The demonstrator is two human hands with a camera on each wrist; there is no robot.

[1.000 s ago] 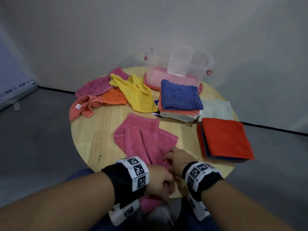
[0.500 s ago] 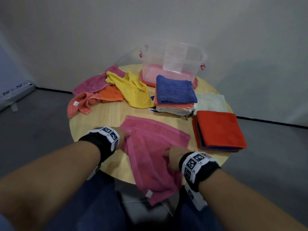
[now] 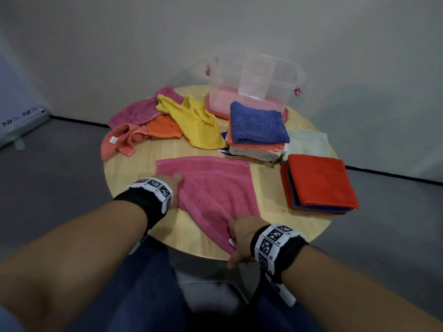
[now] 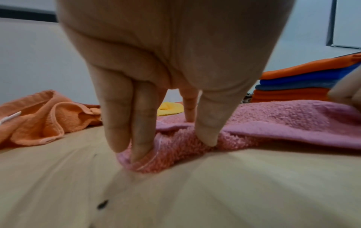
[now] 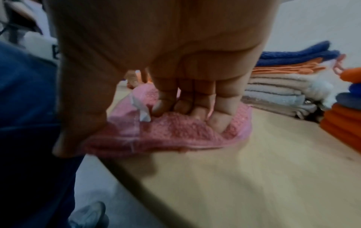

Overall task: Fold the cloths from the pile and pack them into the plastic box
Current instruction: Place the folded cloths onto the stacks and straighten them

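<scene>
A pink cloth (image 3: pixel 215 188) lies spread across the near half of the round wooden table (image 3: pixel 134 164). My left hand (image 3: pixel 176 185) pinches its left corner between thumb and fingers (image 4: pixel 140 146), bunching the pink cloth (image 4: pixel 293 120) there. At the table's near edge my right hand (image 3: pixel 236 238) grips the corner that bears a white label, with curled fingers (image 5: pixel 164 106) on top of the pink cloth (image 5: pixel 171 132) and the thumb hanging past the edge. The clear plastic box (image 3: pixel 254 77) stands at the far side. It looks empty and sits on a pink lid.
Unfolded cloths lie at the far left: yellow (image 3: pixel 199 125), orange (image 3: pixel 163 127), salmon (image 3: pixel 119 140) and dark pink (image 3: pixel 136 111). A blue-topped folded stack (image 3: pixel 257 123) sits before the box. A pale cloth (image 3: pixel 309 142) and a red-topped stack (image 3: pixel 318 180) are on the right.
My left hand has carried one corner out to the left, opening the bunched pink cloth flat. The hanging part has come up onto the table. My right hand stayed at the near edge.
</scene>
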